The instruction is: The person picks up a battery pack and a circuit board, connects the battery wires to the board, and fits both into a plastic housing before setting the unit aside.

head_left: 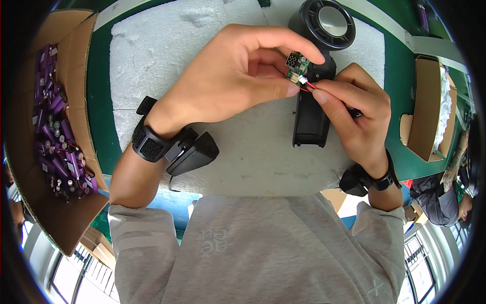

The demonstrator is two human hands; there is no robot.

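Note:
Between the thumb and fingers of my left hand (223, 76) is a small green circuit board (298, 65) with a white connector on its lower edge. My right hand (362, 99) pinches thin red wires (310, 86) right beside that connector; whether the plug is fully seated is too small to tell. Beneath both hands lies a black handheld fan (311, 121), its round head (331, 23) with a silver centre at the far end and its hollow handle toward me. Part of the fan's neck is hidden by my fingers.
A white foam sheet (136, 66) covers the green table (101, 126). At the left stands a cardboard box (76, 66) of purple cylindrical batteries (58, 126) with wires. Another cardboard box (422, 109) with white wrapping sits at the right. A person (438, 200) is beyond it.

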